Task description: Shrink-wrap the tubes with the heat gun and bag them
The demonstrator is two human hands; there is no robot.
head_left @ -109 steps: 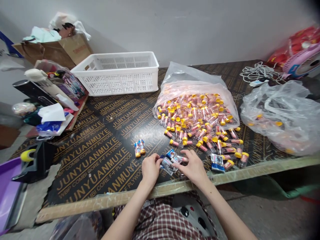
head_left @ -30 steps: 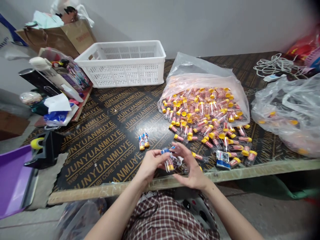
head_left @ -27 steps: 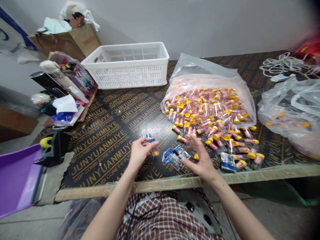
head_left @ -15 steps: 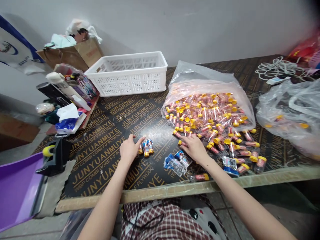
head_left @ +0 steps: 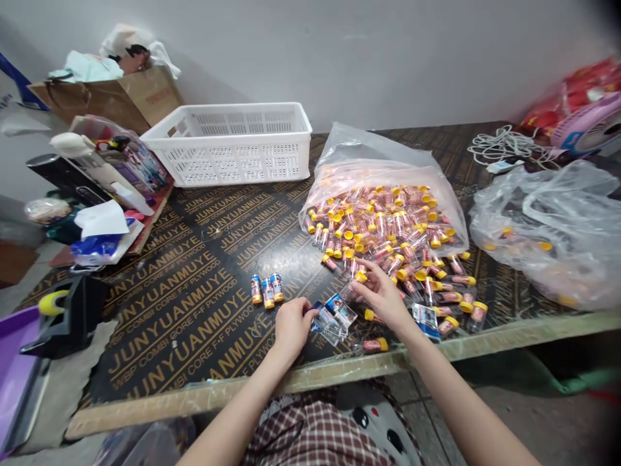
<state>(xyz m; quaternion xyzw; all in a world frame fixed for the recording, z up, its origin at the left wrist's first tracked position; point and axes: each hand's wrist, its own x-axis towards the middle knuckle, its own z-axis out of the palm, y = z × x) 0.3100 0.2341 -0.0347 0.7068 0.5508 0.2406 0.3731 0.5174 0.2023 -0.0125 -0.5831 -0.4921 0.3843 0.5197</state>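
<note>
My left hand (head_left: pixel 292 327) is at the small pile of blue-and-clear plastic label sleeves (head_left: pixel 331 328), thumb and fingers pinched at the edge of a sleeve. Between the fingers of my right hand (head_left: pixel 383 299) is a small clear tube with a yellow cap, its cap (head_left: pixel 360 276) pointing up and away. Three tubes with blue labels (head_left: pixel 268 292) stand side by side, left of and beyond my left hand. A large heap of yellow-capped tubes (head_left: pixel 388 223) spills from a clear plastic bag (head_left: pixel 376 145) towards my right hand. A single tube (head_left: pixel 374 345) lies near the table's front edge.
A white plastic basket (head_left: pixel 237 158) stands at the back. At left are a tape dispenser (head_left: pixel 72 317), a bottle (head_left: pixel 72 145) and a paper bag (head_left: pixel 111 97). On the right lie another plastic bag (head_left: pixel 548 226), a coiled cable (head_left: pixel 504 147) and a pink fan (head_left: pixel 589 126).
My left hand has moved right, from the blue-labelled tubes to the sleeves. My right hand has lifted a tube from the heap's edge. The view has shifted right.
</note>
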